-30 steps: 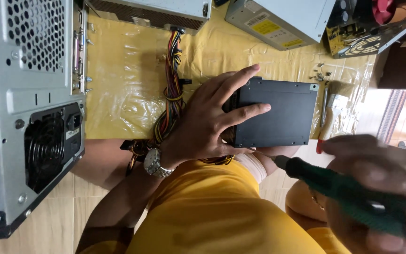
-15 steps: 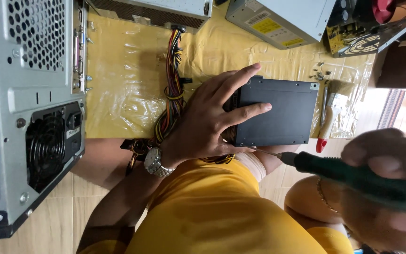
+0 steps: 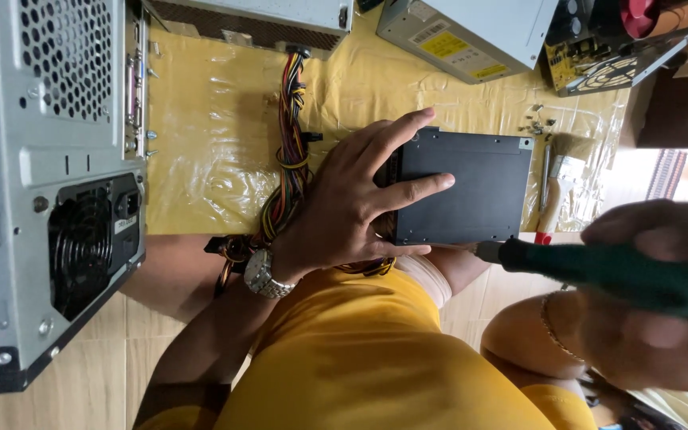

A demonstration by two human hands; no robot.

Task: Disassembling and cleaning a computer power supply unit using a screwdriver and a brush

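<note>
Pressing flat with spread fingers, the left hand (image 3: pixel 344 211) steadies the black box (image 3: pixel 463 187) at frame centre on the yellow sheet (image 3: pixel 209 135), while the right hand (image 3: pixel 654 318) grips a green screwdriver (image 3: pixel 599 271) aimed at its lower edge.

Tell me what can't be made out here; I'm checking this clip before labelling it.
Head view only:
- Screwdriver tip: hidden at the black box's lower edge.
- Right hand: blurred close to the lens, cut by the right edge.
- Loose screws: too small to count.
- Cable bundle lower end: covered by the left hand.
- Computer case: cut by the left edge.
</note>
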